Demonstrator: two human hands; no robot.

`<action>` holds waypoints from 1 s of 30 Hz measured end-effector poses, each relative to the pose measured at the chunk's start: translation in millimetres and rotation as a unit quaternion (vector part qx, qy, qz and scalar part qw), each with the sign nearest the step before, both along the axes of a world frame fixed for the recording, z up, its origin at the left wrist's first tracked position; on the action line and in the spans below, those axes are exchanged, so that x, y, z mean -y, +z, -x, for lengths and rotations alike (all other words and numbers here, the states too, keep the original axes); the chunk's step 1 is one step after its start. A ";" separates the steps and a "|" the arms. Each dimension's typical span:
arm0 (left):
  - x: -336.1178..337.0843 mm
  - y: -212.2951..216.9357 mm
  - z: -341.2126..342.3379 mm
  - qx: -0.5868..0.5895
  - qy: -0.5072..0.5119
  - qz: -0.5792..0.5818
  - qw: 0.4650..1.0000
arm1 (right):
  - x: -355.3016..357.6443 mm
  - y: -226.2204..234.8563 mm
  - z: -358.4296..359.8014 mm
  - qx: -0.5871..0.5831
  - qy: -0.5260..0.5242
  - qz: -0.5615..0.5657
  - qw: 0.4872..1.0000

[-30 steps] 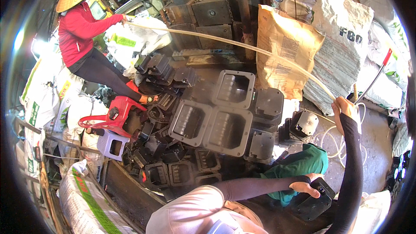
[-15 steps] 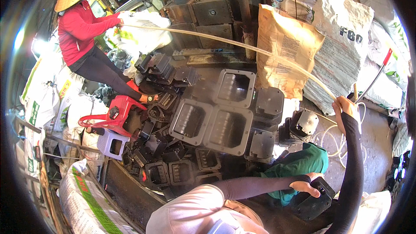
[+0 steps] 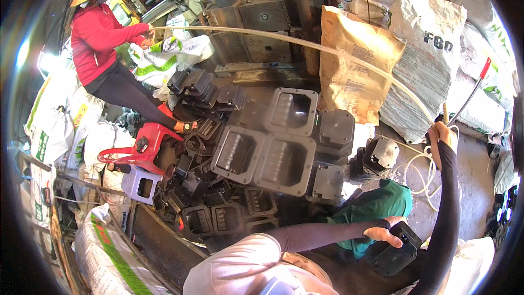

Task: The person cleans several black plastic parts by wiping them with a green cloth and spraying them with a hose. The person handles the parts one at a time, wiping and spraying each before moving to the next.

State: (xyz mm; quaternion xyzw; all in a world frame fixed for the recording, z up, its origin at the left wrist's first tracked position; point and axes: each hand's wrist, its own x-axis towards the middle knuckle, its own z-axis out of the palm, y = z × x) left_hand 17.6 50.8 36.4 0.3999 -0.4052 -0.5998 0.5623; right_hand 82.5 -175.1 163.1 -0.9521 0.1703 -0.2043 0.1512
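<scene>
Left hand (image 3: pixel 383 233) fingers curled over top edge of black plastic casing (image 3: pixel 397 249), low right, beside green cloth (image 3: pixel 380 206). Right hand (image 3: pixel 441 135) clenched round pale hose (image 3: pixel 305 45), arm stretched out; hose arcs across to person in red (image 3: pixel 98 41). Bare concrete (image 3: pixel 474 177) right of arm; heap of black casings (image 3: pixel 273 153) fills centre, brown sack (image 3: pixel 355 68) behind

Single head-worn fisheye view, looking steeply down from close above the wearer's arms onto a heap of black casings (image 3: pixel 284 153); edges bend.
</scene>
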 end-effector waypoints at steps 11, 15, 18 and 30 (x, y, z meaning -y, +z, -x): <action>-2.0 8.2 -7.5 0.078 -0.027 -0.022 0.996 | -8.0 -7.4 2.3 0.005 0.022 -0.005 1.000; -1.9 14.7 -6.5 0.057 -0.013 -0.028 0.998 | 1.8 -8.6 -7.5 -0.049 -0.004 0.044 0.998; -1.3 15.7 -8.2 0.068 0.000 -0.028 0.997 | 9.6 -5.0 -13.1 -0.149 -0.203 -0.256 0.933; 9.6 12.7 -3.2 0.006 0.002 0.007 1.000 | 17.6 -31.2 12.5 0.008 0.038 0.048 0.998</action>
